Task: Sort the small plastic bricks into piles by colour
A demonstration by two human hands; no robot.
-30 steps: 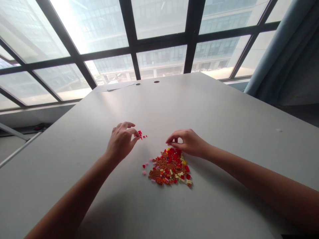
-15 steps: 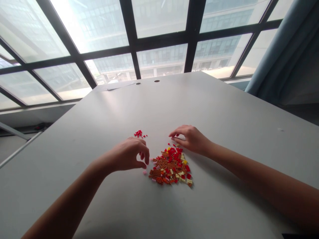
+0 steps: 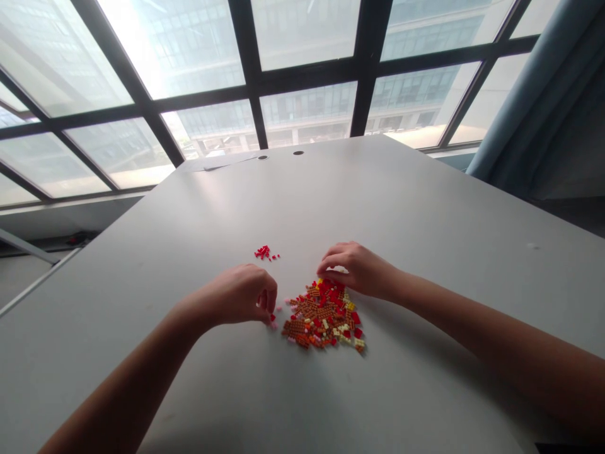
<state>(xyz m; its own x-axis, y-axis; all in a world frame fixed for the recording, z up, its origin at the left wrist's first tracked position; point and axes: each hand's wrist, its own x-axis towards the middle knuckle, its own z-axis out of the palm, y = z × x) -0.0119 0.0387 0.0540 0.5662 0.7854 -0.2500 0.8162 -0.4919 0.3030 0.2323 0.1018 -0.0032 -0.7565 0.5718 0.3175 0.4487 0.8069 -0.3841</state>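
A loose pile of tiny building bricks (image 3: pixel 324 315) in red, orange-brown, cream and yellow lies on the pale grey table (image 3: pixel 425 252). My left hand (image 3: pixel 243 295) is curled downward at the pile's left edge, its fingertips among a few pink bricks (image 3: pixel 274 321). My right hand (image 3: pixel 354 270) arches over the pile's top edge, with its thumb and fingers close to the red bricks. Any brick inside either hand's fingers is hidden. Farther up, a small cluster of red bricks (image 3: pixel 263 253) sits apart from the pile.
Two round holes (image 3: pixel 263 157) pierce the table near its far edge. Beyond it stands a large window (image 3: pixel 307 75) with dark frames, and a blue-grey curtain (image 3: pixel 520 107) hangs at the right. The table's left edge runs down the left side.
My left hand has moved from the small red cluster down and right to the pile's left edge. My right hand stays near the pile's top edge, shifting only slightly.
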